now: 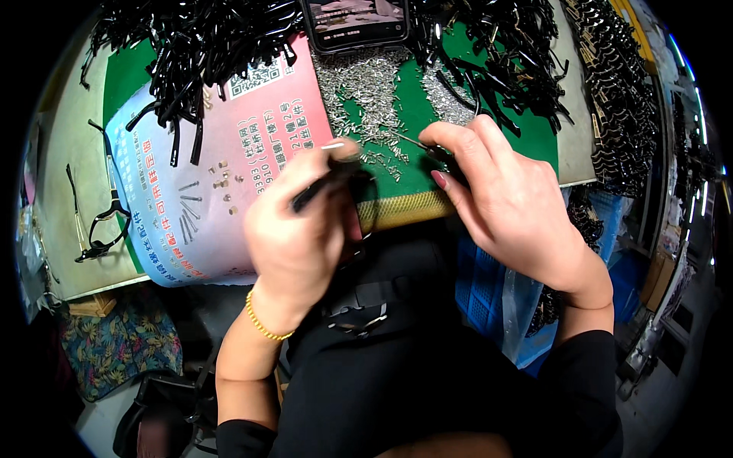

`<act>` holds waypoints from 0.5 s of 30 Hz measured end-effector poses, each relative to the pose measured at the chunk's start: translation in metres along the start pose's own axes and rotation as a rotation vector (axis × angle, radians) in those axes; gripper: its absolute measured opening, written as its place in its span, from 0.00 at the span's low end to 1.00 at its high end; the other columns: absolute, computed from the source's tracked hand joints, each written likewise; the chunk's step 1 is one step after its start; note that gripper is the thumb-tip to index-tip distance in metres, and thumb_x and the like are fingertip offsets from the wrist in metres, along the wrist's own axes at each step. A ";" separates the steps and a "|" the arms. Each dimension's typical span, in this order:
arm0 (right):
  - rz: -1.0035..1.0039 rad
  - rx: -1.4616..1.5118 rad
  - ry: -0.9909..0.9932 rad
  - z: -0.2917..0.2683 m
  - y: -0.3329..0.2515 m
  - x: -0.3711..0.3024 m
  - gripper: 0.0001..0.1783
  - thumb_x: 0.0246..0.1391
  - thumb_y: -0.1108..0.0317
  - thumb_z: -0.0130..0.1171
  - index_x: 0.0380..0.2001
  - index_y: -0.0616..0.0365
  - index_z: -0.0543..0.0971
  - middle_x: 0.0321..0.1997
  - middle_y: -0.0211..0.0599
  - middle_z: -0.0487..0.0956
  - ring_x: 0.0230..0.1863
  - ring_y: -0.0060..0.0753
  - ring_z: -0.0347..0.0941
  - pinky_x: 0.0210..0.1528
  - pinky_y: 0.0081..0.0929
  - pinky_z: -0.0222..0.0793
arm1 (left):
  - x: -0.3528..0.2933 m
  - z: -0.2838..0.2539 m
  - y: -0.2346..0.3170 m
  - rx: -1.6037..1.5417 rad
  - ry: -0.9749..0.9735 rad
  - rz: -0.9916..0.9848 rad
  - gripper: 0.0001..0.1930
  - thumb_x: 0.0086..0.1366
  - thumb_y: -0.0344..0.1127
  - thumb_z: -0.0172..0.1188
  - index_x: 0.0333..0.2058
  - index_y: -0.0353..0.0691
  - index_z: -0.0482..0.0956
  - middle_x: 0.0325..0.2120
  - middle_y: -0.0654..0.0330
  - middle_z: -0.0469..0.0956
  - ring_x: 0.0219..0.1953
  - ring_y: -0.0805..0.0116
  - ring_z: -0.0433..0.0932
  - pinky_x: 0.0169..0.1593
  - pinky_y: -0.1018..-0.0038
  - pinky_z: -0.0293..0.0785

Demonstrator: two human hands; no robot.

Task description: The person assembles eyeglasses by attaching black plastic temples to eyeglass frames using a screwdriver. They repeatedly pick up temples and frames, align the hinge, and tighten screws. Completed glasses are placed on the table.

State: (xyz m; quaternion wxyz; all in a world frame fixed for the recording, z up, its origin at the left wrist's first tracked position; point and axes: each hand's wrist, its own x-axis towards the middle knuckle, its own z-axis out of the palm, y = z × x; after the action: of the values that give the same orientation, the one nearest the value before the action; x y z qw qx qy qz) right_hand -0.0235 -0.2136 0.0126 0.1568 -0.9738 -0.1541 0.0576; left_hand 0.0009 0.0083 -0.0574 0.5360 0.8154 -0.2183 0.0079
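My left hand [294, 221] is closed around a black eyeglass part [311, 195], blurred by motion; a thin dark curve hangs beside it, and how much of a frame it belongs to cannot be made out. My right hand [508, 198] pinches a slim dark tool with a thin metal tip [412, 140], which points left over small loose metal pieces [370, 95] on the green mat [416, 172]. Fingers hide most of that tool. A second heap of small silvery pieces [449, 95] lies just beyond my right fingers.
Black eyeglass temples [206, 61] are piled at the back left, with more temples [504, 46] at the back right. Between them stands a phone [357, 24]. A black frame [107, 221] lies left of the printed sheet [164, 221]. Blue crates [485, 282] sit below the table's right side.
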 end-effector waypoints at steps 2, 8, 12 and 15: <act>0.028 0.014 -0.008 0.001 0.000 -0.003 0.19 0.59 0.70 0.62 0.54 0.50 0.75 0.39 0.37 0.74 0.28 0.43 0.77 0.28 0.36 0.73 | 0.011 0.011 0.008 -0.033 -0.023 0.072 0.11 0.59 0.13 0.56 0.39 0.30 0.77 0.40 0.52 0.83 0.31 0.62 0.82 0.35 0.71 0.78; -0.001 -0.089 -0.090 0.009 0.006 -0.018 0.23 0.60 0.69 0.61 0.58 0.38 0.77 0.35 0.35 0.70 0.25 0.37 0.75 0.24 0.31 0.71 | 0.015 -0.034 0.021 -0.244 0.156 -0.329 0.06 0.74 0.22 0.49 0.46 0.32 0.73 0.37 0.55 0.81 0.21 0.81 0.72 0.22 0.85 0.66; -0.074 -0.119 -0.099 0.009 0.005 -0.013 0.27 0.58 0.69 0.60 0.61 0.35 0.76 0.34 0.35 0.69 0.24 0.34 0.74 0.21 0.31 0.70 | 0.009 -0.050 0.017 -0.270 -0.227 -0.629 0.05 0.73 0.26 0.55 0.43 0.31 0.76 0.30 0.60 0.83 0.21 0.84 0.74 0.20 0.85 0.67; -0.075 -0.120 -0.124 0.007 0.004 -0.010 0.27 0.58 0.70 0.59 0.60 0.35 0.76 0.34 0.36 0.70 0.24 0.35 0.75 0.21 0.31 0.70 | 0.019 -0.029 0.020 -0.292 -0.199 -0.600 0.04 0.72 0.25 0.56 0.43 0.32 0.77 0.29 0.62 0.83 0.24 0.81 0.78 0.24 0.83 0.74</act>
State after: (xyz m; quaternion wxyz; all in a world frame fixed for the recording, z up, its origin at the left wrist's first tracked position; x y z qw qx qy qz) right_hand -0.0327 -0.2178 0.0052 0.0904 -0.9696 -0.2028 0.1026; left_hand 0.0171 0.0208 -0.0234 0.6016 0.7548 -0.0189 -0.2607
